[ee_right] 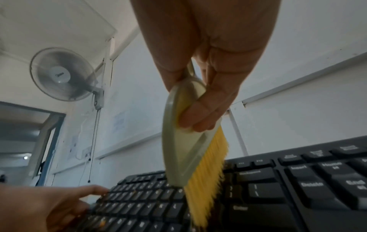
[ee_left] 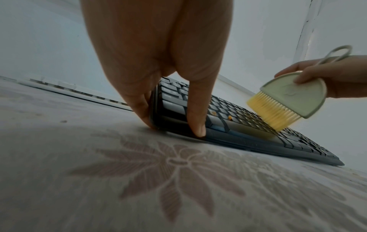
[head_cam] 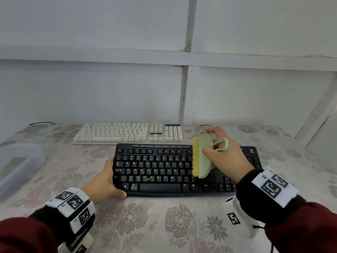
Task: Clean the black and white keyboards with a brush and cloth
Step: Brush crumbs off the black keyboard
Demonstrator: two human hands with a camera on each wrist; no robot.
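A black keyboard (head_cam: 164,172) lies near me on the flowered tablecloth, with small orange crumbs among its keys. My left hand (head_cam: 107,181) grips its left end (ee_left: 164,113), thumb on the front edge. My right hand (head_cam: 224,154) holds a pale green brush (head_cam: 205,154) with yellow bristles (head_cam: 195,157). The bristles (ee_right: 206,180) stand on the keys right of the letter block (ee_right: 258,193). A white keyboard (head_cam: 131,133) lies behind the black one, also with a few crumbs. No cloth shows in any view.
A clear plastic box (head_cam: 16,165) sits at the table's left edge. A white wall rises right behind the white keyboard. Black cables (head_cam: 42,123) run off the table's back. A wall fan (ee_right: 63,75) hangs high in the right wrist view.
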